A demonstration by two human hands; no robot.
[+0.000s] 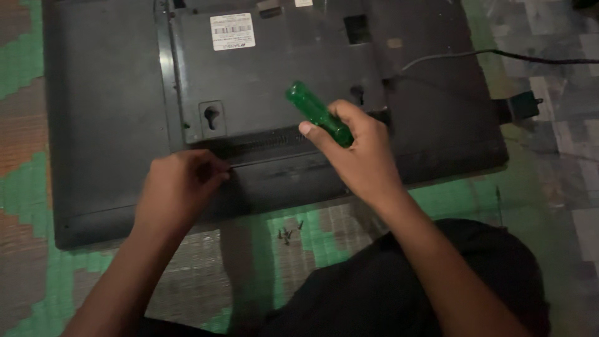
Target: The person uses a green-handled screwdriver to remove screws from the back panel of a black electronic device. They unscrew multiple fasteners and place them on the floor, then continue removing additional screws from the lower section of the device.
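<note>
- Green screwdriver [319,113] sits tight in the right hand [359,153], handle up, over the TV back [274,68].
- Left hand [175,193] pinches shut at the panel's lower edge; what it holds I cannot tell.
- Best keep the tool straight, and the loose screws [288,234] together on the mat [25,206].

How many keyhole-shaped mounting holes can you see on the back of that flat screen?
3: one keyhole slot in the left recess, one above the right hand, and a squarer opening near the top. Hands may hide others.
</note>
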